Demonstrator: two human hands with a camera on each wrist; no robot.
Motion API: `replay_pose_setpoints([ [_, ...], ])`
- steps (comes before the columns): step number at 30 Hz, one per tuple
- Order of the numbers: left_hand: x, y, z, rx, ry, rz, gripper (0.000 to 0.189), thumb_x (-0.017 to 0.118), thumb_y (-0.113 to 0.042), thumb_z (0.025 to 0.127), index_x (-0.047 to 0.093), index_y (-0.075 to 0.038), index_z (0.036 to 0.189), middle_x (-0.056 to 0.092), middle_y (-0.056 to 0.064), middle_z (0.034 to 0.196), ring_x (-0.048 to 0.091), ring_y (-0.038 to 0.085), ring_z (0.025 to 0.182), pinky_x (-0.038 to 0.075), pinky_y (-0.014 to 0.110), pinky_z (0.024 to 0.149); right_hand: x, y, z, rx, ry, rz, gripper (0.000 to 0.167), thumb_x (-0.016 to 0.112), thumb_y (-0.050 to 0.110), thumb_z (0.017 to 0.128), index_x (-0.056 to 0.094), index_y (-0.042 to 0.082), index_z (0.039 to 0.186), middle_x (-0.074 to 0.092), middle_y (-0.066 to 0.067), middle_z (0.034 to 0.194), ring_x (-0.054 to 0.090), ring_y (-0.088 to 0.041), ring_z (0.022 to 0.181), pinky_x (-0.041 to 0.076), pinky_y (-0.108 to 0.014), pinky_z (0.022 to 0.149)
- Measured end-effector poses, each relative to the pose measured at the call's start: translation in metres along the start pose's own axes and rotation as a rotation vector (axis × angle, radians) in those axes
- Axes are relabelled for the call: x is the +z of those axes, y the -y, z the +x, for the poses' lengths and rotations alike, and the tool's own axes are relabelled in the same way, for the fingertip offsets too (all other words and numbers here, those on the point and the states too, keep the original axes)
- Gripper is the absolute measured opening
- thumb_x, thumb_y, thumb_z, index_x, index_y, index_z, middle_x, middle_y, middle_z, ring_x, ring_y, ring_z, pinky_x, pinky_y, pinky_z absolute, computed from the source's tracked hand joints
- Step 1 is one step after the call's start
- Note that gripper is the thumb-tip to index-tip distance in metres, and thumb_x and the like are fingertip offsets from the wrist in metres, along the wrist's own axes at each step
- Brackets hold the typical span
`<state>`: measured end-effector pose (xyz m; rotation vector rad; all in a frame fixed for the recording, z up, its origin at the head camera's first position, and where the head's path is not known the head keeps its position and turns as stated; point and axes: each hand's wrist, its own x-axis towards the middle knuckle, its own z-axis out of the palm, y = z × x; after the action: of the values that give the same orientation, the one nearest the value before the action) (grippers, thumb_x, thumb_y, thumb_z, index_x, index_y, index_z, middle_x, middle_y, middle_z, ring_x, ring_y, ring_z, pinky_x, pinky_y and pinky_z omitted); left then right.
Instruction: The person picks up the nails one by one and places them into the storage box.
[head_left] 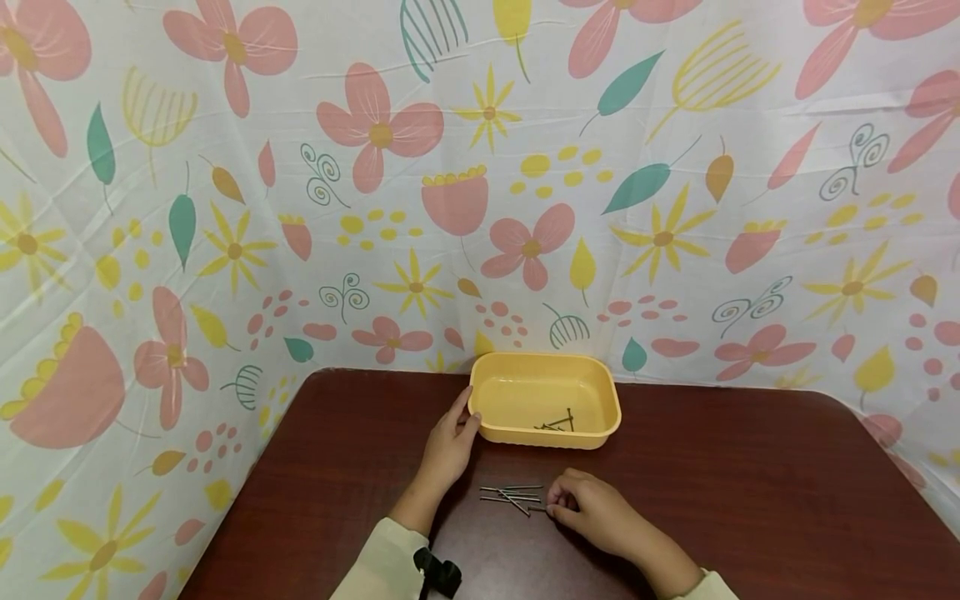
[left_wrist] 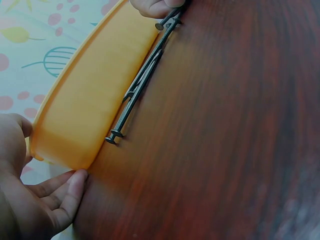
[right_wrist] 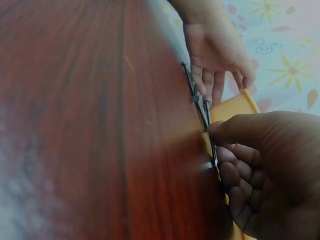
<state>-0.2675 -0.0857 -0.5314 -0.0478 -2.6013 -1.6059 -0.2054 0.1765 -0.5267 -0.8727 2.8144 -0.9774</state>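
A yellow plastic basket [head_left: 495,435] stands at the back of the table, with several dark nails [head_left: 557,423] lying inside it. My left hand [head_left: 448,446] rests against its left front corner, fingers extended, thumb and fingertips touching the outside. In front of the basket lies a loose group of nails [head_left: 510,495], some crossing each other. Beside this group my right hand [head_left: 600,512] pinches one nail [head_left: 537,508] between thumb and index finger, low over the tabletop. In the right wrist view, the thumb [right_wrist: 235,128] covers part of the nails.
The dark red-brown wooden table [head_left: 750,475] has rounded back corners. A white cloth [head_left: 525,183] printed with flowers and leaves hangs behind it and along the left side. A black strap-like device [head_left: 437,573] sits on the left sleeve.
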Motion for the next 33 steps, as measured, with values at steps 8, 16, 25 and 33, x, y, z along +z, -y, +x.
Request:
replay_pose_setpoints([
  [8,-0.0002,0.0013,-0.0001,-0.004,0.007,-0.005,0.052,0.049,-0.045,0.104,0.038,-0.038,0.155,0.065,0.008,0.121,0.066,0.019,0.104,0.054,0.041,0.087,-0.0005,-0.0005,-0.0001,-0.003,0.004,0.022,0.011,0.073,0.021,0.092,0.064,0.025,0.086,0.052,0.016,0.082,0.049,0.005,0.077,0.045,-0.019,0.067],
  [16,0.0002,0.0013,0.0000,-0.007,0.001,-0.002,0.052,0.050,-0.045,0.104,0.039,-0.039,0.155,0.065,0.008,0.120,0.066,0.018,0.104,0.054,0.042,0.088,-0.0031,-0.0003,0.0002,0.004,0.016,0.048,0.010,0.072,0.021,0.094,0.064,0.025,0.088,0.053,0.015,0.083,0.050,0.005,0.077,0.046,-0.020,0.067],
  [25,0.0011,0.0026,0.0008,-0.004,0.003,-0.011,0.051,0.050,-0.042,0.104,0.039,-0.040,0.154,0.065,0.008,0.120,0.066,0.018,0.104,0.054,0.041,0.087,-0.0052,0.0008,0.0000,-0.017,0.001,0.049,0.011,0.072,0.018,0.093,0.064,0.023,0.088,0.054,0.014,0.084,0.050,0.005,0.078,0.047,-0.020,0.069],
  [33,0.0012,0.0024,0.0010,0.004,-0.001,-0.003,0.051,0.050,-0.042,0.105,0.040,-0.037,0.155,0.066,0.007,0.116,0.066,0.017,0.102,0.054,0.041,0.087,-0.0084,0.0045,0.0013,-0.035,-0.011,0.034,0.011,0.071,0.019,0.094,0.063,0.024,0.088,0.053,0.015,0.086,0.050,0.004,0.080,0.047,-0.020,0.069],
])
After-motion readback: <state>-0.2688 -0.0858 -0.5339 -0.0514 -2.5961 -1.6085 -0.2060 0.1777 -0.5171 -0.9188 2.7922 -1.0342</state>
